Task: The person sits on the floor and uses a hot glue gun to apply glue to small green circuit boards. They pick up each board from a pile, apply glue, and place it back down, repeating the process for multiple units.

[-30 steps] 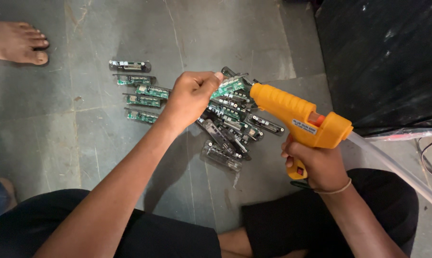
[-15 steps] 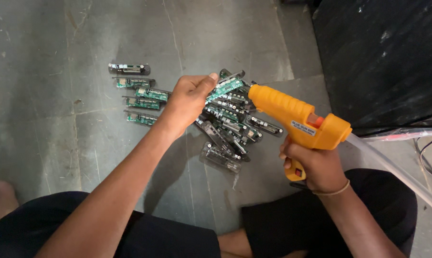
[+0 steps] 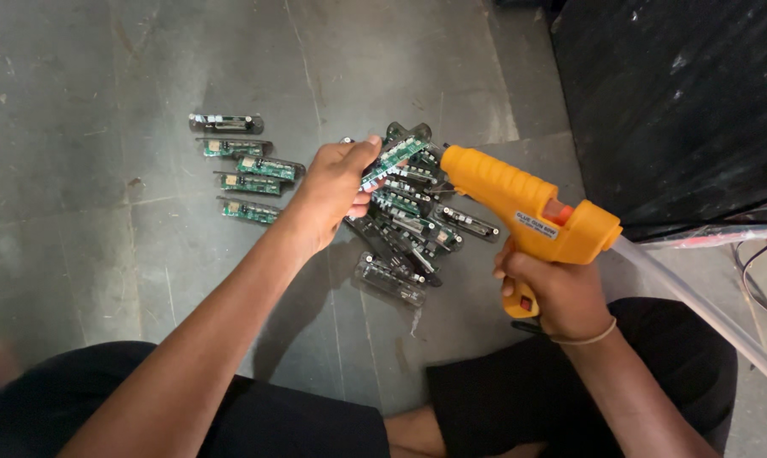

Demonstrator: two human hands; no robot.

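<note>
My left hand (image 3: 331, 188) holds a small green circuit board in a clear case (image 3: 393, 157), lifted above a pile of similar cased boards (image 3: 409, 229) on the grey floor. My right hand (image 3: 555, 293) grips the handle of an orange glue gun (image 3: 527, 203). Its nozzle points left, right beside the held board. A clear glue stick (image 3: 697, 301) sticks out of the gun's back toward the lower right.
Several cased boards (image 3: 246, 174) lie in a neat column on the floor left of the pile. A black surface (image 3: 688, 93) fills the upper right, with cables (image 3: 761, 280) at the right edge. My legs in black cloth (image 3: 502, 390) frame the bottom.
A bare foot at the upper left went out of view. My left hand has tilted the board slightly closer to the gun's nozzle. The glue gun has hardly moved.
</note>
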